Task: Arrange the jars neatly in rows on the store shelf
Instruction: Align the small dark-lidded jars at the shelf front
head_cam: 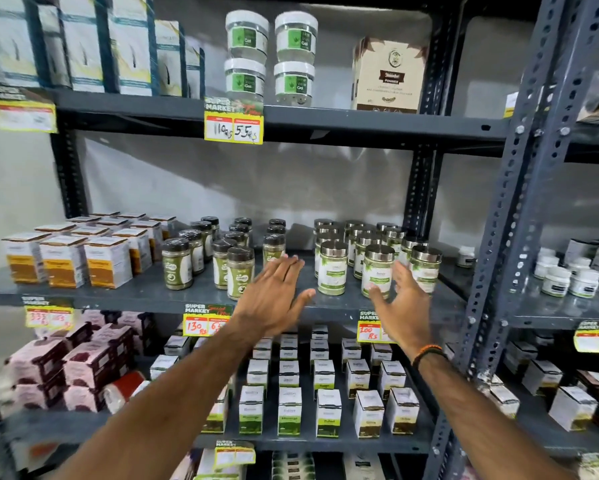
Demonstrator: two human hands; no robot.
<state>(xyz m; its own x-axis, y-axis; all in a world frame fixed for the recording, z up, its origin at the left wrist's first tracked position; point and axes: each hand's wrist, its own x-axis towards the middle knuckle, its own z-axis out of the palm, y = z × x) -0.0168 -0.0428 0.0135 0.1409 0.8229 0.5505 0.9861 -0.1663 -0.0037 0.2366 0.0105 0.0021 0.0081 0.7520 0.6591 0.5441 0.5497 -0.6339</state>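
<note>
Several silver-lidded jars (332,268) with green powder stand in rows on the middle shelf (145,289), right of centre. Left of them stand several black-lidded jars (177,265) in rows. My left hand (274,296) is flat and open, fingers spread, in front of the gap between the two groups, holding nothing. My right hand (400,306) is open, palm facing left, just in front of the front silver-lidded jar (377,271). Whether it touches that jar cannot be told. An orange and black band sits on my right wrist.
White and orange boxes (66,259) fill the middle shelf's left end. Clear gel tubs (246,36) and a brown-and-cream carton (388,76) stand on the upper shelf. Small white boxes (289,410) fill the lower shelf. A perforated steel upright (520,188) rises on the right.
</note>
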